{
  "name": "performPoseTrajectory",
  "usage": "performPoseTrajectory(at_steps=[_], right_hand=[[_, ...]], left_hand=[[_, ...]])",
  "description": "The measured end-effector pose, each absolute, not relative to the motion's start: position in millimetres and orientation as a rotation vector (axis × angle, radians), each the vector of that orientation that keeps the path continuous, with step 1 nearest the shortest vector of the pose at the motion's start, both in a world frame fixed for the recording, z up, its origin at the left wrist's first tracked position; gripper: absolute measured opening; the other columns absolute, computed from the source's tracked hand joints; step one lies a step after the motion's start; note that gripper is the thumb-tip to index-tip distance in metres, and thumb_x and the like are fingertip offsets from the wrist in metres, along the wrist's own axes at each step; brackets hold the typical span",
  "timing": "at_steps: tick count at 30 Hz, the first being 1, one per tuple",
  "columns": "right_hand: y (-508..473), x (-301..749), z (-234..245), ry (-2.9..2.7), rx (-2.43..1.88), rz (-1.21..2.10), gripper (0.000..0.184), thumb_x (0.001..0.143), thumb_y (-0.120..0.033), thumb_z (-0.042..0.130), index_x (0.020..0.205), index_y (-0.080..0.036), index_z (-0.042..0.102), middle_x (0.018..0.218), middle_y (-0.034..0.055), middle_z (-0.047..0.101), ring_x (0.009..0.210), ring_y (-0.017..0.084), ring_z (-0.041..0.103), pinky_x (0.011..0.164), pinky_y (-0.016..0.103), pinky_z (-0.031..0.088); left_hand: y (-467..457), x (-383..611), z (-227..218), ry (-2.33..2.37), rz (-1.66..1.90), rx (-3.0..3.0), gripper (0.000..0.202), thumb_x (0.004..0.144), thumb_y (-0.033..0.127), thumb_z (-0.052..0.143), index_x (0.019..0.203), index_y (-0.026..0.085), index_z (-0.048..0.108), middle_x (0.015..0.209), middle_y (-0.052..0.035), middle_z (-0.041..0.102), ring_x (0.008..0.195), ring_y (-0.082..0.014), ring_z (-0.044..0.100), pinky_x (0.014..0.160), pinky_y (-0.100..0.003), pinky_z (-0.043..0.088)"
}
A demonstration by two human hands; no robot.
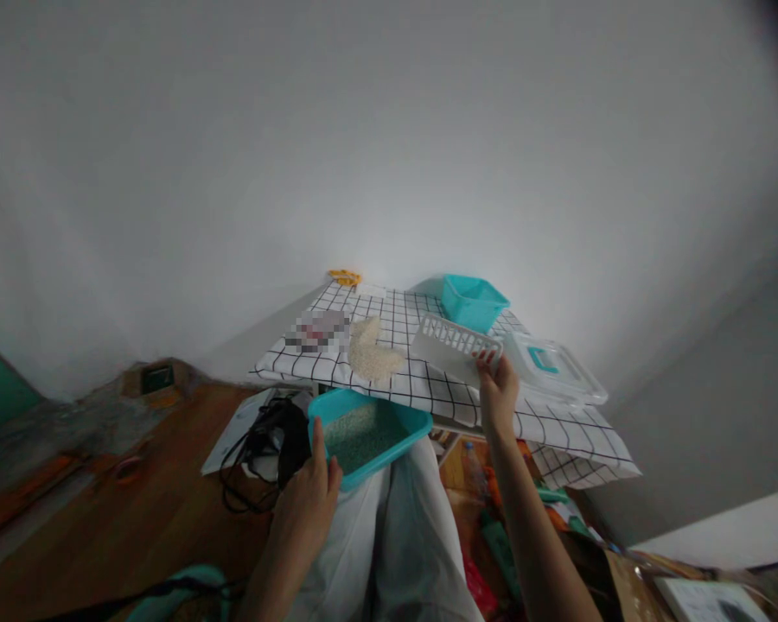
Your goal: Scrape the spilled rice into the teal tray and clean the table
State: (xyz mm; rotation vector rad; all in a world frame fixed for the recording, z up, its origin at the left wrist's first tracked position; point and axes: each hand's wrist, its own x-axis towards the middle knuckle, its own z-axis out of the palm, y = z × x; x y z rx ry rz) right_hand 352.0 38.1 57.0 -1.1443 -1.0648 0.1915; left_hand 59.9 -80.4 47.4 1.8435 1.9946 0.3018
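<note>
My left hand [315, 484] grips the near left rim of a teal plastic tub [371, 475], which rests at my lap just below the table's front edge. Pale grains [363, 432] cover the tub's bottom. In my right hand [498, 384] is a white slotted plastic basket [446, 352], pinched at its right end and tilted over the table. A heap of the same kind of pale grains [371, 352] lies on the checked cloth [421, 393], left of the basket. The fingers behind the tub's rim are partly hidden.
A second teal tub [470, 302] stands at the back of the table. To the right lies a clear lid with a teal handle [551, 363]. A yellow item [345, 276] sits at the back left. Black cables [259, 458] and clutter lie below the table.
</note>
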Motion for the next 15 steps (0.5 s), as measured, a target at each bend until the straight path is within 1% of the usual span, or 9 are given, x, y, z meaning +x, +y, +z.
performPoseTrajectory(at_steps=[3, 6, 11, 15], right_hand=[[41.7, 349.6, 52.2, -1.089, -1.142, 0.205, 0.017, 0.076, -0.033, 0.060, 0.082, -0.018, 0.063, 0.077, 0.0025, 0.065, 0.073, 0.019, 0.058, 0.072, 0.034, 0.043], [37.1, 348.9, 49.8, -1.104, -1.147, 0.206, 0.014, 0.076, -0.032, 0.060, 0.080, -0.019, 0.062, 0.077, 0.0018, 0.065, 0.072, 0.019, 0.058, 0.071, 0.033, 0.043], [26.5, 348.4, 48.6, -1.133, -1.153, 0.240, 0.019, 0.078, -0.035, 0.062, 0.086, -0.019, 0.064, 0.082, 0.0040, 0.069, 0.076, 0.021, 0.061, 0.073, 0.034, 0.044], [18.4, 344.6, 48.4, -1.145, -1.157, 0.240, 0.020, 0.079, -0.036, 0.063, 0.088, -0.019, 0.065, 0.082, 0.0037, 0.069, 0.077, 0.022, 0.060, 0.075, 0.035, 0.044]], left_hand=[[-80.5, 59.0, 46.8, 1.981, 0.318, 1.835, 0.061, 0.104, 0.022, 0.026, 0.157, 0.006, -0.001, 0.116, -0.0188, 0.074, 0.100, -0.0290, 0.073, 0.072, -0.033, 0.045], [-80.5, 58.1, 45.8, 1.976, 0.308, 1.839, 0.062, 0.104, 0.022, 0.026, 0.157, 0.006, -0.001, 0.113, -0.0188, 0.075, 0.098, -0.0293, 0.073, 0.073, -0.034, 0.045], [-80.8, 58.5, 46.2, 1.980, 0.322, 1.831, 0.062, 0.104, 0.023, 0.026, 0.157, 0.006, -0.002, 0.114, -0.0192, 0.075, 0.101, -0.0299, 0.073, 0.076, -0.035, 0.046], [-80.1, 59.5, 47.0, 1.981, 0.309, 1.839, 0.062, 0.104, 0.023, 0.027, 0.157, 0.005, -0.002, 0.113, -0.0189, 0.075, 0.098, -0.0289, 0.073, 0.076, -0.035, 0.046]])
